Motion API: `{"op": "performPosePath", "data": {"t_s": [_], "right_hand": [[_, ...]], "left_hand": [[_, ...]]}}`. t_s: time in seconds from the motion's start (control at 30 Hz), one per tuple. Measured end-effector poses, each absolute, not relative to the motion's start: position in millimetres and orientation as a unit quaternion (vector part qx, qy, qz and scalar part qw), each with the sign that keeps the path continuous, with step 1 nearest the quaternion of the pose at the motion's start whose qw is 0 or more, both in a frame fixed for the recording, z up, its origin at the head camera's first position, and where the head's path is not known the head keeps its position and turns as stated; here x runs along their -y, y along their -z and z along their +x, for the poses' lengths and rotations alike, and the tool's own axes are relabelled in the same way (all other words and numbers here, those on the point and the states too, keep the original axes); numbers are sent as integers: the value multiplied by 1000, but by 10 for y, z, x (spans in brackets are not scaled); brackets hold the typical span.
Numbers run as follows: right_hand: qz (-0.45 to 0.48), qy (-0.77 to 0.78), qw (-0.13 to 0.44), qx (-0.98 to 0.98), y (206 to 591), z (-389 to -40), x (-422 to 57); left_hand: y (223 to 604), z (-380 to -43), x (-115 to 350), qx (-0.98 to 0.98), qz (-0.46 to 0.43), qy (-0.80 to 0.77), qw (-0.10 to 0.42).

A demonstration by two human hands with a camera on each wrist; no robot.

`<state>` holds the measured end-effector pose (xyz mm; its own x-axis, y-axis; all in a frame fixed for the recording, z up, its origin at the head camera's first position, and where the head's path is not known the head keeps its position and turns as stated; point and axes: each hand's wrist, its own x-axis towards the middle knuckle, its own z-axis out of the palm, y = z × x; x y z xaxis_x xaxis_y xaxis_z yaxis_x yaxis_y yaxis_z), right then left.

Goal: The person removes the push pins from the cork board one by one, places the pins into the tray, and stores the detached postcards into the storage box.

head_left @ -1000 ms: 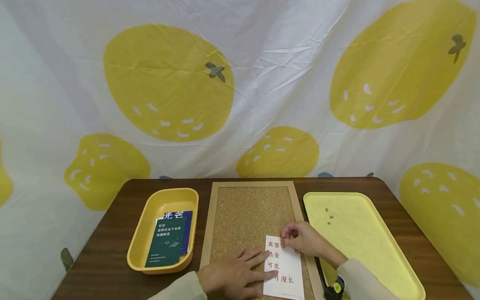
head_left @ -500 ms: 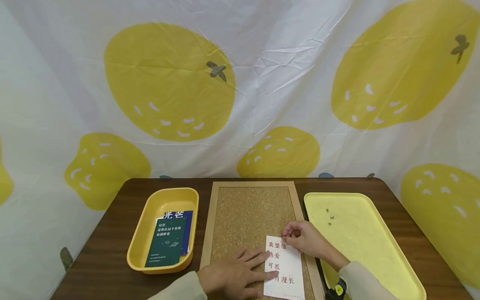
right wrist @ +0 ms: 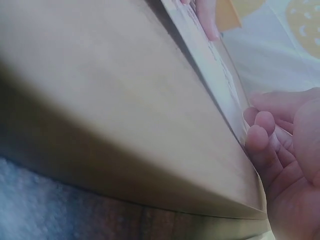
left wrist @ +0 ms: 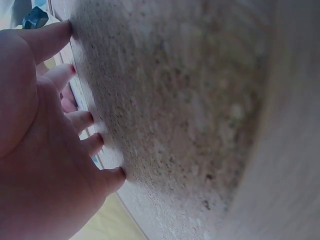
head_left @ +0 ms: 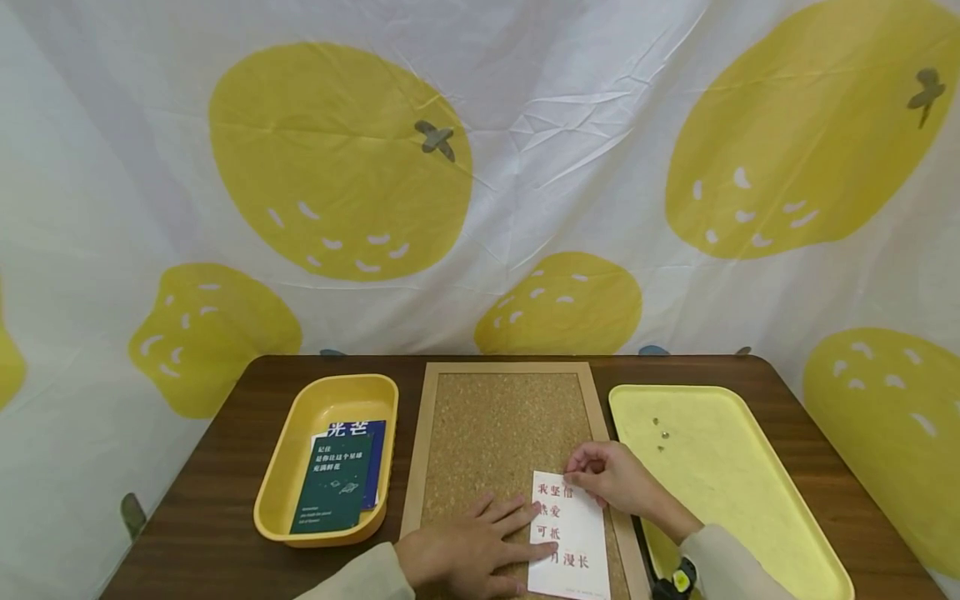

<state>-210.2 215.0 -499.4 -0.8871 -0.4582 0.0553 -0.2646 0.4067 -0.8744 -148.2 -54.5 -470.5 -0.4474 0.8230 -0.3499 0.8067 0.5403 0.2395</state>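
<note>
A white card printed with red Chinese characters lies on the framed cork board, near its lower right. My left hand rests with fingers spread, two fingertips on the card's left side and the rest over the cork. In the left wrist view its fingertips touch the cork surface. My right hand is at the card's top right corner, thumb and forefinger pinched together with the other fingers curled. The right wrist view has those fingertips right at the card's edge; what they pinch is too hidden to tell.
Left of the board stands a yellow-orange basin holding a dark green card over blue and white ones. To the right, a pale yellow tray bears a few tiny shiny pieces. A lemon-print cloth hangs behind the table.
Both hands keep their places on the card. The view shifts very slightly; nothing else visibly moves.
</note>
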Motion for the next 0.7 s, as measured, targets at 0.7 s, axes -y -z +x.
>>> {"op": "performPosePath", "data": {"t_s": [0.7], "right_hand": [[-184, 488, 85, -849, 4885, -2096, -2344]], "left_hand": [[4698, -1493, 537, -848, 467, -47, 246]]}}
